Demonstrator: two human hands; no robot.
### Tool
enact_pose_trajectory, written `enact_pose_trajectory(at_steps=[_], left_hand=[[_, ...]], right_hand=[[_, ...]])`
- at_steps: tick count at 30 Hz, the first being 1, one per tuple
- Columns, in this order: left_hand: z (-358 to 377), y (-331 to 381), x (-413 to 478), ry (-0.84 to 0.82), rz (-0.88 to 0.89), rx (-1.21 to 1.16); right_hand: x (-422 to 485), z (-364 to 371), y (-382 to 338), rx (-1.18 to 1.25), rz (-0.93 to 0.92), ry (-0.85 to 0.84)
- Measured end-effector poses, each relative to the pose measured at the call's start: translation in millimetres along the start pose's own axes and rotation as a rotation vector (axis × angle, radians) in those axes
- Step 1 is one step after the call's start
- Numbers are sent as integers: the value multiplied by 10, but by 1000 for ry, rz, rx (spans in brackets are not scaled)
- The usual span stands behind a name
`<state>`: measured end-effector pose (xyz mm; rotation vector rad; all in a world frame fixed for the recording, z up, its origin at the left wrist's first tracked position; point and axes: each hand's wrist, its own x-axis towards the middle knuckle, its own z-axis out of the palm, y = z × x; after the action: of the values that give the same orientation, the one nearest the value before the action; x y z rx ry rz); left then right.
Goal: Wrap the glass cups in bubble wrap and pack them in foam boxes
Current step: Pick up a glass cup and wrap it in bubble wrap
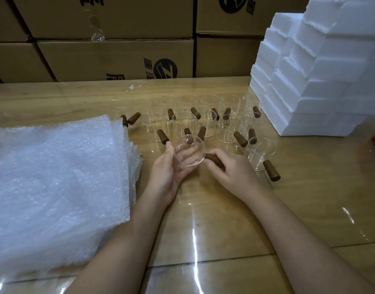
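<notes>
Just above the middle of the worktop (224, 219), a glass cup (189, 151) is held clear of the surface between both hands, tipped so its round mouth faces the person. The left hand (169, 168) lies palm up with its grip closed round the glass body: the fingers curl behind the wall and show through it, and the thumb rests by the rim at ten o'clock. The right hand (231, 168) has its grip clenched on the cup's wooden handle (213, 159), which sticks out of the glass towards four o'clock; its fingers fold over the top of the wood and hide most of it.

From the held cup, a loose cluster of more glass cups (205, 122) stands upright at twelve o'clock, in rough rows, their brown handles pointing various ways. One further cup (259, 153) stands alone at three o'clock, just beside the right hand, its handle aimed down towards five o'clock. At nine o'clock a thick stack of bubble wrap (55, 183) lies flat, its near edge close to the left wrist. At two o'clock white foam boxes (314, 77) are piled in stepped tiers. Beyond the far edge, at twelve o'clock, printed cardboard cartons (110, 58) form a wall.
</notes>
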<state>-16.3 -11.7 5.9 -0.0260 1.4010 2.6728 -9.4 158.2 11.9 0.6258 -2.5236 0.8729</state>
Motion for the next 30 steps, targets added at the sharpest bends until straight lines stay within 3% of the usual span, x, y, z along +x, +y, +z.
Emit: enact_pose_trajectory(at_steps=[7,14,22,26,30], left_hand=[[-36,12,20,52,20,-238],[36,58,-35,-105,-185,-242],[49,-4,-28,27,3,-67],[53,6,-20,70,-3,-172],[31,68,-44,0,-82,-321]], right_hand=[[-27,123,-102,77,25,-111],[-53,121,-155,79,-8,70],[-1,150,-145,-103,-82,223],[0,166,-123,-95,-85,208],[10,168,-114,-78,-43,192]])
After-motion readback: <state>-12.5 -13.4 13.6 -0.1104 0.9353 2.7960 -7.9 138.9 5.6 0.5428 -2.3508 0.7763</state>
